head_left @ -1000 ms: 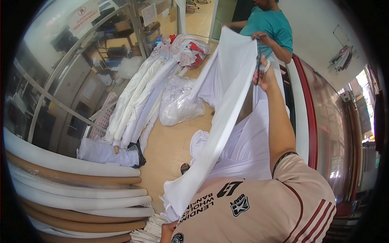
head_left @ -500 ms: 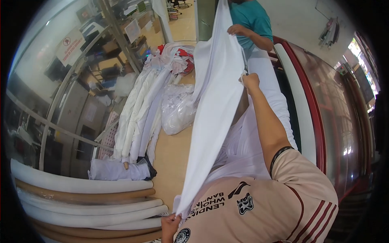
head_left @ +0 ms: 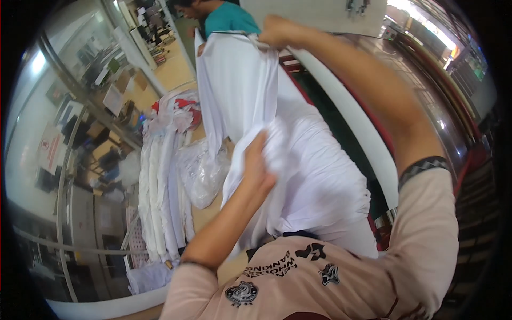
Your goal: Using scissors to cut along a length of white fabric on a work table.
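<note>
A length of white cloth [head_left: 237, 85] hangs in front of me, its top edge stretched toward a person in a teal shirt [head_left: 232, 18]. My right hand [head_left: 277, 33], raised high with the arm reaching far out, is closed on that top edge. Lower down, my left hand [head_left: 258, 162] is closed round a bunched part of the cloth; motion blurs it and its fingers show only in part. To the right of my left hand lies a large heap of gathered white fabric [head_left: 320, 160]. One hand of the other person is near the cloth's far left corner.
Left of the cloth are a clear plastic bag [head_left: 202, 173] and several long white fabric rolls [head_left: 157, 202], with red and white scraps [head_left: 181, 106] at their far end. A glass partition [head_left: 61, 208] stands at the left. A long white roll [head_left: 349, 101] runs along the right.
My left hand has risen from near my body to the middle, bunching the cloth. My right hand has moved farther out. The view has turned, and the other person now leans left.
</note>
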The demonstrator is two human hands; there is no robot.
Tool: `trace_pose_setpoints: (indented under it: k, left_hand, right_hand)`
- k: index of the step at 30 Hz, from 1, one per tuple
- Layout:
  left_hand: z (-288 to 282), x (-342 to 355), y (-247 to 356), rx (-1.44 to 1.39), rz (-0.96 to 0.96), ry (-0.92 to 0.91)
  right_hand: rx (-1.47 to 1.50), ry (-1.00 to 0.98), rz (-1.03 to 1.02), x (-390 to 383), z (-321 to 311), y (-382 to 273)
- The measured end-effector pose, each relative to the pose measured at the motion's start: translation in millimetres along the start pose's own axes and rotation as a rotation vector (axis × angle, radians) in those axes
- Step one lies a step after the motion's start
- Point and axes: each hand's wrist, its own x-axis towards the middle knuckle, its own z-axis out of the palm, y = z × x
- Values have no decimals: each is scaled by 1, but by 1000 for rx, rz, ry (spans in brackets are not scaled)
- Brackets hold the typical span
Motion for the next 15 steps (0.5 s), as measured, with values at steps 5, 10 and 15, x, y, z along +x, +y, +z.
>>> trace_pose_setpoints:
  k: [5,10,15]
  left_hand:
    - [278,102,-107,-372,10,-768]
    - [323,102,-187,-307,227,-999]
    - [113,93,-251,632,196,-332]
  right_hand:
    - [-68,25,73,-26,-120,-59]
    - [-244,-47,293,-81,-140,-47]
    - [-208,124,35,-119,-43,49]
